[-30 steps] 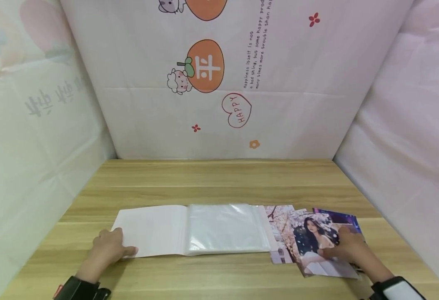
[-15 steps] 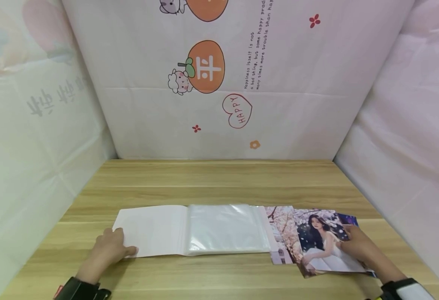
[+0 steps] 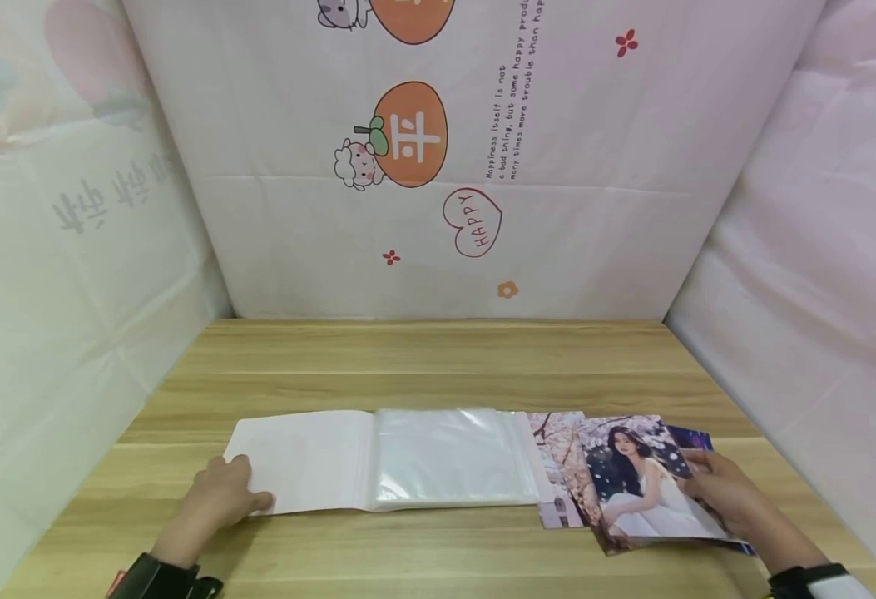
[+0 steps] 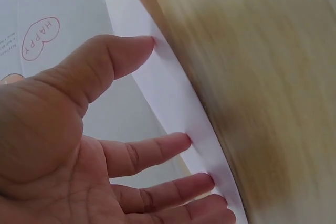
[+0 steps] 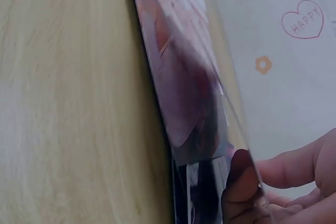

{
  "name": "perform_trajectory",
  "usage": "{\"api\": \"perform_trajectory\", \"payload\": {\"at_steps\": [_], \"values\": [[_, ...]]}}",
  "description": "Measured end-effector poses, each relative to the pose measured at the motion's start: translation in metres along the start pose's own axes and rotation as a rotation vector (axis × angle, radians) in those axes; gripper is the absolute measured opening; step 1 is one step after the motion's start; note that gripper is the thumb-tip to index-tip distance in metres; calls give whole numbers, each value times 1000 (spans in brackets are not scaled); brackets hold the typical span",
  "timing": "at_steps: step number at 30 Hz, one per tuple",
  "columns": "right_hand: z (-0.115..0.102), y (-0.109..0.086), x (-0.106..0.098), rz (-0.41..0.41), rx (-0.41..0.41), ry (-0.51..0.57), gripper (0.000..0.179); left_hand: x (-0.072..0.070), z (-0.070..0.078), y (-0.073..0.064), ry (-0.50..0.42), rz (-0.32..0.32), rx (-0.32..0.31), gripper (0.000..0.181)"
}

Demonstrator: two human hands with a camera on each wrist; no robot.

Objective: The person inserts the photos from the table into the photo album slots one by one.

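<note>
A photo album lies open on the table, with a blank white page (image 3: 310,462) on the left and clear plastic sleeves (image 3: 445,457) on the right. My left hand (image 3: 216,497) rests on the white page's left end; in the left wrist view its thumb and straight fingers (image 4: 157,150) touch the page along its edge. Over at the right, my right hand (image 3: 730,497) pinches the right edge of a photo of a person in a white dress (image 3: 650,491). That photo's held edge is tilted up over other photos (image 5: 184,98) in the right wrist view.
A cherry-blossom photo (image 3: 563,466) is partly tucked against the album's right edge. Beneath the held photo a dark blue photo (image 3: 695,438) peeks out. White printed cloth (image 3: 572,241) walls the wooden table (image 3: 438,358) at the back and both sides.
The right hand moved rightward over the photos and now pinches the white-dress photo by its right edge, slightly raised. The left hand and album stayed put.
</note>
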State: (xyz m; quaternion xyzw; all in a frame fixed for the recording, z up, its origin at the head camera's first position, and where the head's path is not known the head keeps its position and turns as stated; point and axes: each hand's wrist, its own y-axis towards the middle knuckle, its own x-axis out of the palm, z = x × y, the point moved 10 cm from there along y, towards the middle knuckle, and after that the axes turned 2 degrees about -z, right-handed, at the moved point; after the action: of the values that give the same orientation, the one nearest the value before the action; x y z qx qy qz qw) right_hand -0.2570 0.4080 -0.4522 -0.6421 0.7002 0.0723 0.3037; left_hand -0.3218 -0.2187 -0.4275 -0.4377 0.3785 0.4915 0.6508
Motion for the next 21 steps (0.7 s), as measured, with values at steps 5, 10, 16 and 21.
{"api": "perform_trajectory", "payload": {"at_steps": [5,10,16,21], "values": [[-13,-2,6,-11,-46,135,63,-1,10,-2,-28,4,39,54],[-32,-5,22,-25,-68,278,62,-2,22,-5,-42,21,81,56],[-59,-8,53,-86,-76,411,64,-1,38,-8,-67,61,133,53],[-83,-13,86,-139,-101,476,62,-3,56,-8,-64,124,180,48]]}}
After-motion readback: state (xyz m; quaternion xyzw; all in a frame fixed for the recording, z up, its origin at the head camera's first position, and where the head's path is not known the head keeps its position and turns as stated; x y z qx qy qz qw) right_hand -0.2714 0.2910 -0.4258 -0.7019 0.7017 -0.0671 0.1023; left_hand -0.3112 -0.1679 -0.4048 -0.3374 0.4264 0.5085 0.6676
